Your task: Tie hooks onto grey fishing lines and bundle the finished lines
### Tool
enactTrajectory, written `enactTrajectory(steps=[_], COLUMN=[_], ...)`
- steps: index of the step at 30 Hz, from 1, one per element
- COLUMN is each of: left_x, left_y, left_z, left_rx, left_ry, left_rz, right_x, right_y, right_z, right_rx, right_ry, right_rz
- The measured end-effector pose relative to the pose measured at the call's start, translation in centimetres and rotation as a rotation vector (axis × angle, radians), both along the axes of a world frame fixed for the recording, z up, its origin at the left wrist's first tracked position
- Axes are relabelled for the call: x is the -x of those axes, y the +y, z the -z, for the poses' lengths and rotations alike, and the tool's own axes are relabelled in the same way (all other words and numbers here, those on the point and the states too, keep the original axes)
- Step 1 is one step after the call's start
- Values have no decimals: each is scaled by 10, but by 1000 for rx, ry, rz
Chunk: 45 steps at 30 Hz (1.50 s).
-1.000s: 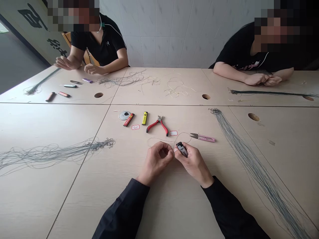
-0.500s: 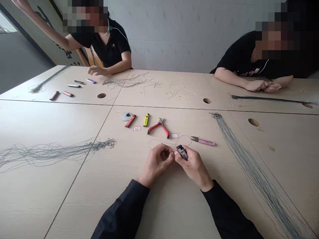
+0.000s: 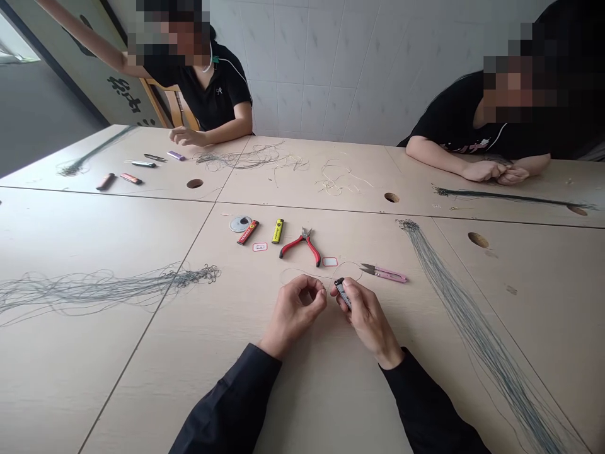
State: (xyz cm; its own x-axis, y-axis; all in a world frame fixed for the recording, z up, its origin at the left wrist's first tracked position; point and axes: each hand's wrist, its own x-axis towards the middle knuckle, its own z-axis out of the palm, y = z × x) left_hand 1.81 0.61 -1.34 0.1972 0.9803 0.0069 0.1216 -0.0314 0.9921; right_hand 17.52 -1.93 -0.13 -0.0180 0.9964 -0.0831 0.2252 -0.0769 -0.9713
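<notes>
The right hand (image 3: 367, 321) is gripping a black lighter (image 3: 343, 294) between thumb and curled fingers, just beside the left hand (image 3: 293, 320), whose fingers (image 3: 307, 304) are curled inward; whether they are pinching anything is too small to tell. A thin loop of line (image 3: 307, 272) is lying on the table (image 3: 142, 403) just beyond both hands. Pink snips (image 3: 384, 273) are resting just beyond the right hand, and red pliers (image 3: 300, 247) are lying straight ahead, beside a yellow lighter (image 3: 277, 231), a red lighter (image 3: 247, 232) and a tape roll (image 3: 240, 224). Long bundles of gray line are stretching across the table at left (image 3: 108, 285) and right (image 3: 477, 321). At upper left, a co-worker's hand (image 3: 185, 135) is hovering near loose strands (image 3: 241, 159), with the other arm (image 3: 89, 34) raised. At upper right, another co-worker's hands (image 3: 496, 171) are resting together on the table.
</notes>
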Motion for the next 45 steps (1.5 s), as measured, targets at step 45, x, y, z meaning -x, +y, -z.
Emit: enactTrajectory(steps=[45], left_x=[-1], left_y=[-6], left_z=[-11], left_rx=[98], left_ry=[-205], left_rz=[141], right_x=[12], right_y=[-1], right_z=[2], right_rx=[101], right_ry=[-72], right_rz=[56])
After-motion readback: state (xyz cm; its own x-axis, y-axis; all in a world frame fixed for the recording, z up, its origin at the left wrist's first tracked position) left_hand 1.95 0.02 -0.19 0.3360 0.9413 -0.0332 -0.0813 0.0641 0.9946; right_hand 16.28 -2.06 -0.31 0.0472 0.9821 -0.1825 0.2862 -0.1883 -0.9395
